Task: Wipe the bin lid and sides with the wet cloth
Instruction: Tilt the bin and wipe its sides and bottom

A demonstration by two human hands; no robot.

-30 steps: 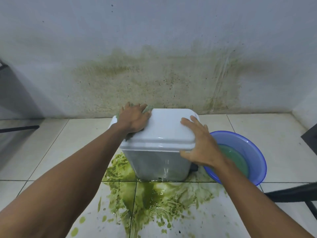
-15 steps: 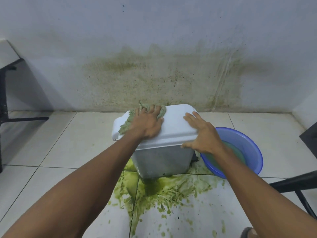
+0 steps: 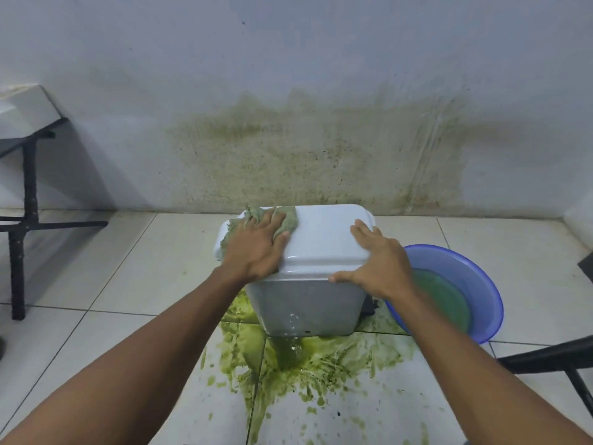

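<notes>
A white bin (image 3: 305, 306) stands on the tiled floor against the stained wall, its white lid (image 3: 324, 239) closed. A green wet cloth (image 3: 288, 220) lies spread on the lid's left half. My left hand (image 3: 256, 248) presses flat on the cloth with straight fingers, covering most of it. My right hand (image 3: 375, 261) rests flat on the lid's right front corner, thumb along the front edge.
A blue basin (image 3: 481, 284) of greenish water sits just right of the bin. Green slime (image 3: 305, 361) is spread over the tiles in front of the bin. A black-legged table (image 3: 22, 200) stands at the left, and a black bar (image 3: 545, 358) crosses the lower right.
My left hand has slid the cloth along the lid's left part, and more cloth now shows beyond the fingers. My right hand stays on the right corner. The view has pulled back and up.
</notes>
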